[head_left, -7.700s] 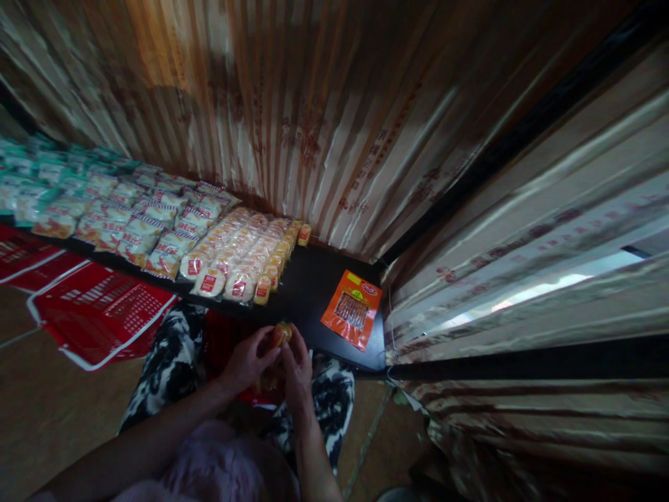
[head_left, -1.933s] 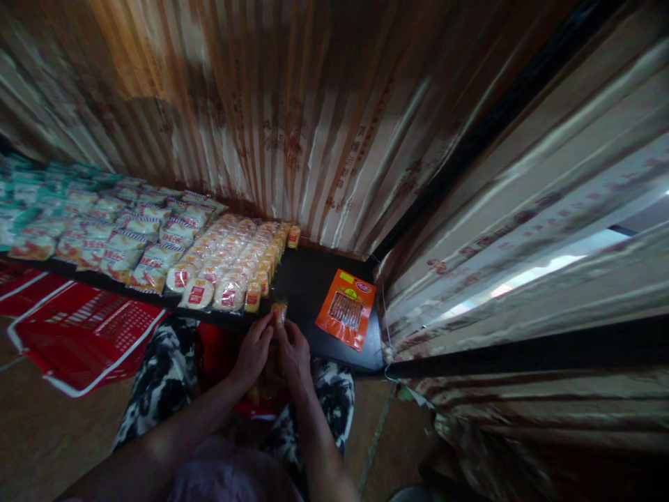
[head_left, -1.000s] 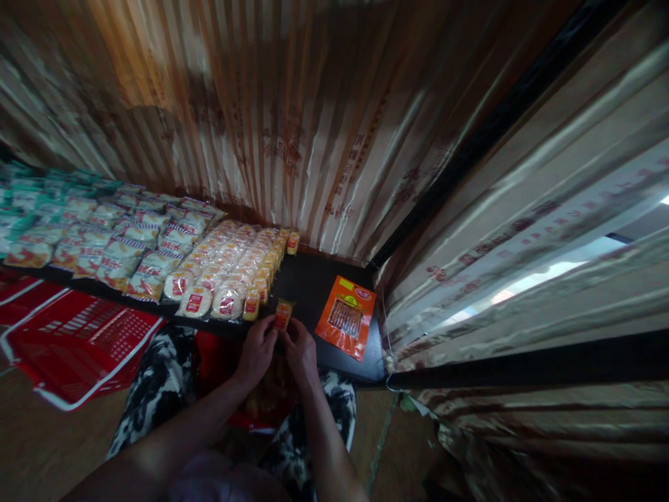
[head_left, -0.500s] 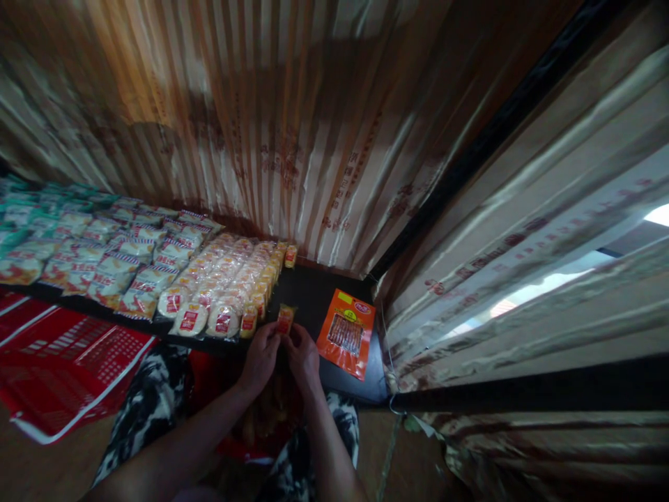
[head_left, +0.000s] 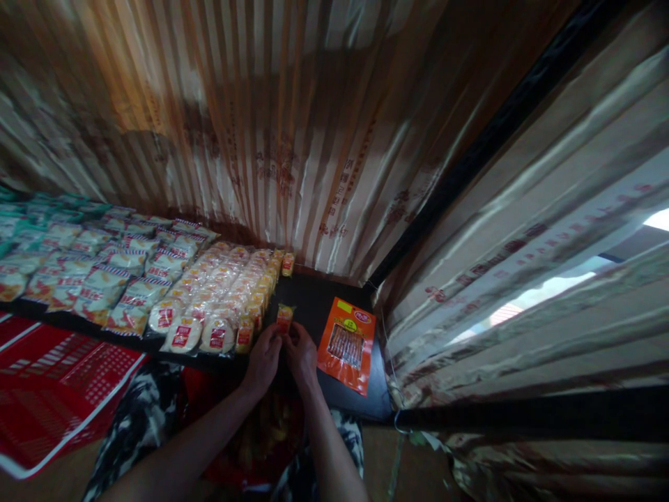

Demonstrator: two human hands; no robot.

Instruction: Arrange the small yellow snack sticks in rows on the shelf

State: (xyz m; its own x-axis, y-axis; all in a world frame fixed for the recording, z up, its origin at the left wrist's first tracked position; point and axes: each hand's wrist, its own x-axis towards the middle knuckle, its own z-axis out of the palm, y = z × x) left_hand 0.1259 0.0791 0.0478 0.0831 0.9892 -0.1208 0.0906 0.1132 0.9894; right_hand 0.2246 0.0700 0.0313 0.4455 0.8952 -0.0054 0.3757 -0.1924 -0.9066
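Observation:
Between the fingertips of both hands is a small yellow snack packet (head_left: pixel 285 316) with a red label, held upright above the black shelf (head_left: pixel 308 296). My left hand (head_left: pixel 264 357) pinches its lower left side, and my right hand (head_left: pixel 302 350) its lower right. Just left of the hands stands a row of like yellow packets (head_left: pixel 244 333), beside rows of round white wrapped crackers (head_left: pixel 217 334). One yellow packet (head_left: pixel 288 263) sits at the back end of the row. To the right of my right hand an orange snack bag (head_left: pixel 345 345) lies flat.
Several white and blue snack bags (head_left: pixel 129 305) and green bags (head_left: pixel 44 203) fill the shelf's left. A red basket (head_left: pixel 57 390) is at lower left. Below my arms, a red container holds blurred yellowish items (head_left: pixel 269 429). Draped sheeting (head_left: pixel 293 139) hangs behind and right.
The view has shifted slightly, so the shelf goods sit a little lower and further left. Both hands keep their pinch on the yellow packet, almost in place.

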